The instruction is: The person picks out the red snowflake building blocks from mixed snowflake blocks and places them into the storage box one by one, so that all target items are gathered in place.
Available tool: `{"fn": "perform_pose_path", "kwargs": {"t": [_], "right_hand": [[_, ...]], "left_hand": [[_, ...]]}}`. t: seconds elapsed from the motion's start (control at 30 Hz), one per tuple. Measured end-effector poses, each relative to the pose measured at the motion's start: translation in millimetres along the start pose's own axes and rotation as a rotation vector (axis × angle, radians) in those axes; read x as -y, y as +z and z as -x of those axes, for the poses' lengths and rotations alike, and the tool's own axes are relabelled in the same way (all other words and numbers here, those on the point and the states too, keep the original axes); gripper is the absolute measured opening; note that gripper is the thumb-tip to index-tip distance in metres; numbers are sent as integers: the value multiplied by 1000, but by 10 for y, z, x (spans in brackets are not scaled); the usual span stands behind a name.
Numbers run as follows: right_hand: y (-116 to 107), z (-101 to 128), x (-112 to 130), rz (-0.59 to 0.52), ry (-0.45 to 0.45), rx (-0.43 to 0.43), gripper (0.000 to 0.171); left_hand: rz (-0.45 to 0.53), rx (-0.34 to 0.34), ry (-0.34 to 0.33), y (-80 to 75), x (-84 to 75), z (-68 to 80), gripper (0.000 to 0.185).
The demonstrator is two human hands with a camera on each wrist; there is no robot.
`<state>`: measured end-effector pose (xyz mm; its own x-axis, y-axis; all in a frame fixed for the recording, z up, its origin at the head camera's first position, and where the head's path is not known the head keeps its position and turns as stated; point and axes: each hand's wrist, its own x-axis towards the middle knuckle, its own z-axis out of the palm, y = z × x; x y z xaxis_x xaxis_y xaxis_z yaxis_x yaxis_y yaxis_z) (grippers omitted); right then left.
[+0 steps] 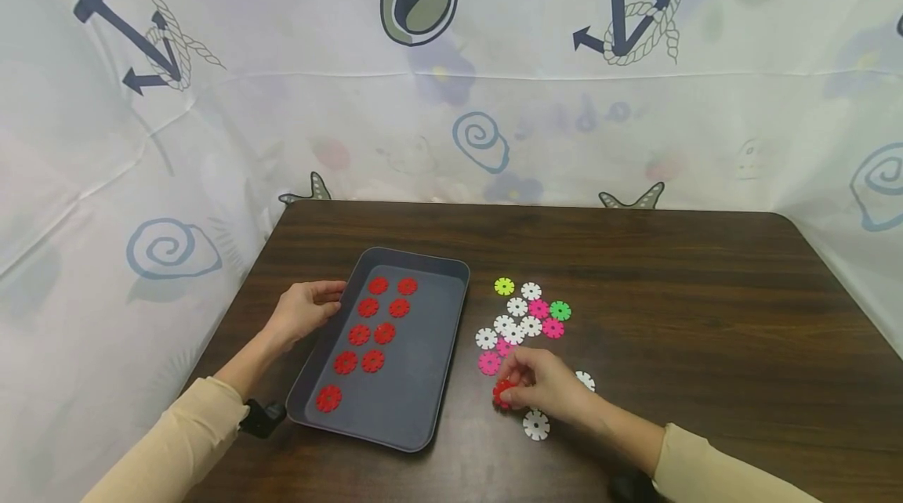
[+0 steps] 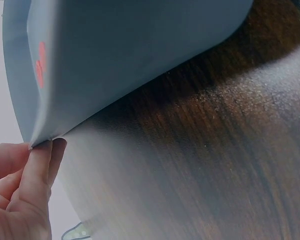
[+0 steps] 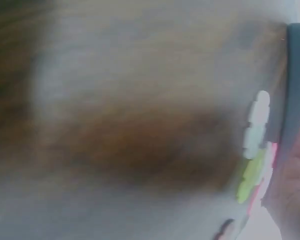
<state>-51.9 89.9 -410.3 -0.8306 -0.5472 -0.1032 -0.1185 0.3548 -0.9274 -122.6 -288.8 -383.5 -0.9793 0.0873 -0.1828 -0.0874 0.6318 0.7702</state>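
The left hand [image 1: 305,312] gripped the grey tray [image 1: 423,393] at its left rim, fingers [image 2: 37,165] curled on the edge, apparently steadying it. Right of the tray, the right hand [image 1: 543,387] pinched a red disc [image 1: 502,393] on the bench [image 1: 705,299], beside the loose discs [image 1: 525,316]

Dark wooden table [image 1: 705,299], nautical-print cloth backdrop [image 1: 282,119]

Dark wood table [image 1: 705,291]: grey tray [image 1: 416,409], loose coloured discs [image 1: 529,319].
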Motion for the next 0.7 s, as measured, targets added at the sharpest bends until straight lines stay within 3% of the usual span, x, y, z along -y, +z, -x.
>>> {"fn": "perform_pose_path", "kwargs": {"t": [0.2, 0.4, 0.7], "right_hand": [[16, -79, 109, -136, 7, 1, 18], [98, -198, 253, -135, -42, 8, 18], [414, -524, 467, -230, -59, 18, 16]], "left_hand": [[-8, -3, 6, 5, -3, -1, 40], [-12, -5, 7, 11, -6, 6, 40], [-3, -2, 7, 10, -22, 18, 40]]}}
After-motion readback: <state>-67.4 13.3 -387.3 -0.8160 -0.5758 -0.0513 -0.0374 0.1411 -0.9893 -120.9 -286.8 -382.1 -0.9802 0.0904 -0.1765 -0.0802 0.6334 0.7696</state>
